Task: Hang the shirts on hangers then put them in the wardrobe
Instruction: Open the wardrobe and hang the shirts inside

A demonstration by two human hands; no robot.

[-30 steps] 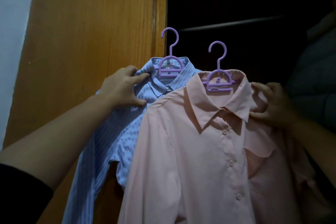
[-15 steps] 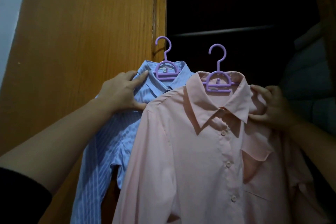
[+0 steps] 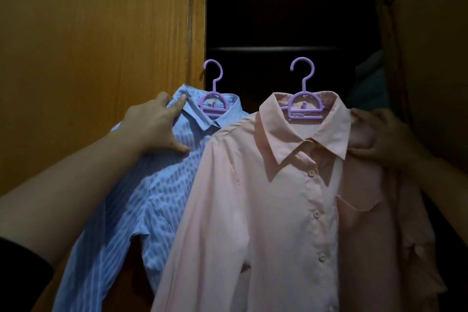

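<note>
While raised side by side before the dark opening of the brown wooden wardrobe (image 3: 88, 58), hung upright, collars up and tails running down past the bottom edge: two shirts, two hangers. Counted one light-blue white-striped cotton shirt (image 3: 162, 197) on the left and one plain pale-pink button-front shirt (image 3: 278, 210) on the right, fronts turned to the camera. Overlapped slightly, pink shoulder in front of blue. Ran long from collar to hem, the blue one slanting down to the left, the pink one near vertical. Carried each on a small purple plastic hanger: left purple hanger (image 3: 214, 106) in the blue collar, right purple hanger (image 3: 305, 106) in the pink collar, both hooks standing straight up, open ends turned left. Stood below the dark horizontal rail (image 3: 273, 48) inside the wardrobe, apart from it. Gripped the blue shirt's shoulder just beside the collar with the left hand (image 3: 152, 129), fingers (image 3: 177, 106) curled over the top, thumb pressed into the cloth below. Pinched the pink shirt's far shoulder with the right hand (image 3: 385, 137), fingers clenched round bunched fabric. Showed a black sleeve cuff (image 3: 20, 273) on the left forearm. Glimpsed a dark bluish garment (image 3: 367, 78) at right inside the wardrobe, too dim to tell more.
</note>
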